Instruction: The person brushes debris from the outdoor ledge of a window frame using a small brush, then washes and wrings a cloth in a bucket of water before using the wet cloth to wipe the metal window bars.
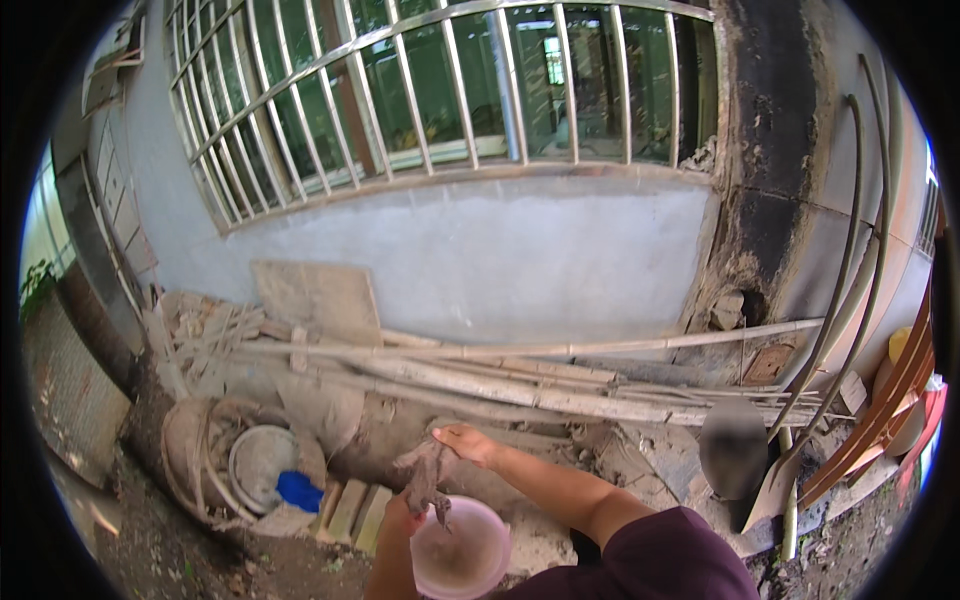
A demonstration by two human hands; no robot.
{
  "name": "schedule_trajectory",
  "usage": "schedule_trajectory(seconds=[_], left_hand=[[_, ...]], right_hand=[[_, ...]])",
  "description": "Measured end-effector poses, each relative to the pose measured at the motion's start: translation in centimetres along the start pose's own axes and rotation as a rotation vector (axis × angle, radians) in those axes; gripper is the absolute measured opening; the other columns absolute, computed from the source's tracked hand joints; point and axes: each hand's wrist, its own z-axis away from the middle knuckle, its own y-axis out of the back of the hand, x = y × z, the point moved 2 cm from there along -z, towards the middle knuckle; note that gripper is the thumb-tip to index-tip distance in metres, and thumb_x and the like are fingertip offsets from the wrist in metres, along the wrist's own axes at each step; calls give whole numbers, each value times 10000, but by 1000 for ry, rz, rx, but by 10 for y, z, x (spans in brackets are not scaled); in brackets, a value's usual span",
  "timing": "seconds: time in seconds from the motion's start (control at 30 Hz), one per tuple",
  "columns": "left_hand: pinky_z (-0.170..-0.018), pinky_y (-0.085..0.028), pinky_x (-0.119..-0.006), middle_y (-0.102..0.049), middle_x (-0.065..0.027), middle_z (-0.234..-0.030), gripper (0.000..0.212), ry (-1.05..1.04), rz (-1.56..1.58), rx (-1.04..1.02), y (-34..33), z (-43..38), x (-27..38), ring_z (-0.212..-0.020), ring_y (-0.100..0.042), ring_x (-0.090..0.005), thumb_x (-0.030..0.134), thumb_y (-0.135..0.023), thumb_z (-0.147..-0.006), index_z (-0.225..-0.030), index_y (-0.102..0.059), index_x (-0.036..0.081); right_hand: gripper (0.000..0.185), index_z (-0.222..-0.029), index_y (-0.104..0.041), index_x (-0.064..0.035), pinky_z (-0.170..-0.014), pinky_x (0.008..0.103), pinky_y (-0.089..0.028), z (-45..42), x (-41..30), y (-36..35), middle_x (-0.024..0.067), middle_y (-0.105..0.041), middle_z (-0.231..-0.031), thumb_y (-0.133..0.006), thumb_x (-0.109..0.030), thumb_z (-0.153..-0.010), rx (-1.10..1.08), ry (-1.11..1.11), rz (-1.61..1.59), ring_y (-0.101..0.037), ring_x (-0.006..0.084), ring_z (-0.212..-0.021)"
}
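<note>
A wet, grey-brown cloth (pixel 426 476) is stretched and bunched between my two hands. My right hand (pixel 466 444) grips its upper end, with that arm reaching in from the lower right. Lower and to the left, my left hand (pixel 403 513) is closed around another part of the cloth. A loose end hangs over a pink plastic basin (pixel 504 536) of murky, brownish water. The basin stands on the ground just below the hands. Some fingers are hidden by the cloth.
Left of the basin are bricks (pixel 346 511) and a round container (pixel 234 469) with a blue item (pixel 300 491). Bamboo poles (pixel 487 390) lie along the wall under a barred window (pixel 450 90). A shovel (pixel 772 491) leans at the right.
</note>
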Motion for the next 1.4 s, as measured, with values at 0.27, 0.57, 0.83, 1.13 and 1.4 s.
schedule_trajectory(seconds=[0.27, 0.57, 0.83, 1.13, 1.4], left_hand=[[-755, -395, -305, -503, -102, -997, 349, -623, -427, -161, -262, -87, 56, -915, -487, -190, 248, -491, -808, -1086, -433, 46], [-574, -407, -301, -531, -75, -648, 191, -1123, -896, -556, -466, -5, 173, -599, -500, -181, 184, -545, -777, -843, -509, 9], [-589, -445, -261, -531, -33, -764, 43, -107, 3, -1146, -560, 83, 267, -705, -527, -135, 124, -467, -819, -826, -480, 84], [-638, -428, -242, -530, 12, -749, 72, -543, -377, -1090, -621, 54, 341, -705, -515, -100, 99, -525, -794, -844, -473, 94], [-774, -392, -351, -434, -154, -1055, 396, -1886, -520, -552, -733, 92, 412, -906, -459, -308, 170, -543, -780, -1082, -368, -18]], right_hand=[[329, -974, -496, -10, -723, 330, -457, -2, -115, 210, 105, -546, -954, -481, -309, -839, 118, -47, -244, -530, 186, -849], [165, -941, -516, -45, -664, 224, -447, 49, -283, 345, 49, -538, -862, -538, -124, -798, 254, 232, -22, -516, 104, -756], [714, -1248, -279, -67, -969, 371, -275, 32, -283, 344, 121, -328, -1249, -631, -373, -707, -6, 343, -343, -320, 247, -1145], [132, -901, -541, -56, -670, 200, -420, 37, -363, 361, -18, -545, -802, -548, -148, -807, 694, 544, 26, -487, 52, -734], [203, -941, -564, -57, -684, 244, -408, 129, -579, 417, 35, -565, -824, -553, -188, -785, 1535, 1132, 741, -497, 122, -736]])
